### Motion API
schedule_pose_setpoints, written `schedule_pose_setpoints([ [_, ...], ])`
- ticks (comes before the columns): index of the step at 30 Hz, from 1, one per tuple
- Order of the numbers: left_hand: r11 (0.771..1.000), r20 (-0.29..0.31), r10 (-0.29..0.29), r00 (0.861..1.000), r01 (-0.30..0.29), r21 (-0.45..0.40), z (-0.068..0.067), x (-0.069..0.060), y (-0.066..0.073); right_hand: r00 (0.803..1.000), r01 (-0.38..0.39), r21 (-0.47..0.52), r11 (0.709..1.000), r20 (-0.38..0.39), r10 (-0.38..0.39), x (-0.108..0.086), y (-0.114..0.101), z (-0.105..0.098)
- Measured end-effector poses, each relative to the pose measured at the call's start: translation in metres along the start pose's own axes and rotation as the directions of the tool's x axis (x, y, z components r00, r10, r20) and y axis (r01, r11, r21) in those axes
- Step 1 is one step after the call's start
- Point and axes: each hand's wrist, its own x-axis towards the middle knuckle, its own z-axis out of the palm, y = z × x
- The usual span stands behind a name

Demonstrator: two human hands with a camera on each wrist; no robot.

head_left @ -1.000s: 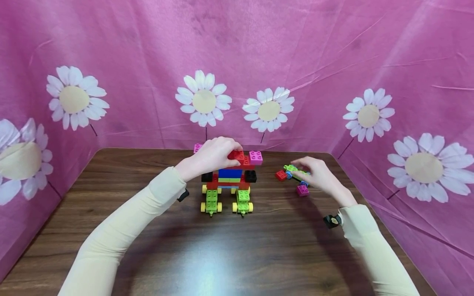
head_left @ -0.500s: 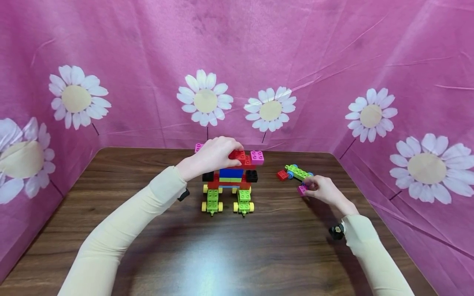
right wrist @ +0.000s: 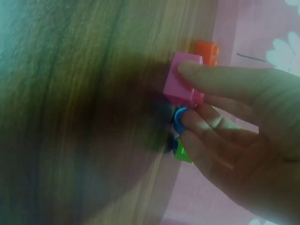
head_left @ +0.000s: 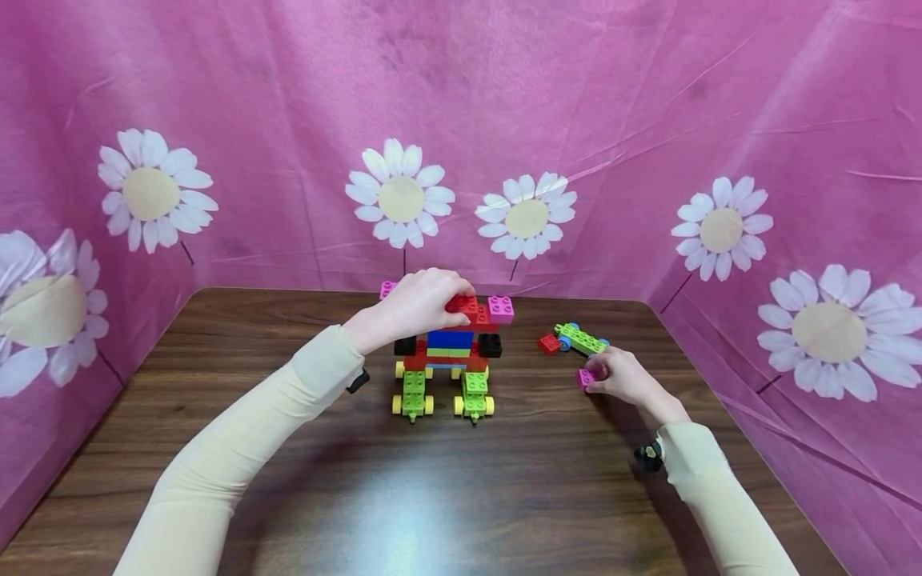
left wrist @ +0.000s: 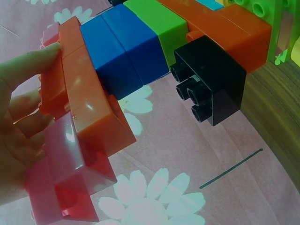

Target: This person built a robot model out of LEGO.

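My left hand (head_left: 418,302) grips the red brick (head_left: 464,306) on top of a figure built of toy bricks. In the left wrist view its thumb lies on the orange-looking top brick (left wrist: 52,86), the fingers behind. Below come blue bricks (head_left: 450,342), a black brick (head_left: 490,345) at either side, and green wheeled bases (head_left: 475,396). A pink brick (head_left: 500,309) tops the figure's right end. To the right, my right hand (head_left: 630,378) pinches a loose magenta brick (right wrist: 180,82) between thumb and fingers, low over the table or touching it; I cannot tell which.
A green wheeled base (head_left: 582,340) with blue wheels lies just beyond my right hand, a loose red brick (head_left: 550,344) beside it. The brown wooden table (head_left: 360,496) ends at a pink cloth (head_left: 461,80) with daisies.
My right hand has left the green wheeled base, taken hold of the magenta brick and drawn it slightly toward me. My left hand stays on the figure.
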Motion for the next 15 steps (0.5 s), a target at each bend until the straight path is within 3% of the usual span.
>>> schedule_pose_setpoints([
  [8,1.0,0.012,-0.001,1.0,0.001,-0.014,-0.001,0.001,0.0,1.0,0.015,0.016,1.0,-0.025,-0.015,0.008,-0.014,-0.013],
  [15,1.0,0.012,0.01,1.0,-0.01,-0.021,-0.001,0.001,0.001,0.992,0.099,0.028,0.995,-0.087,-0.096,0.025,-0.043,-0.036],
])
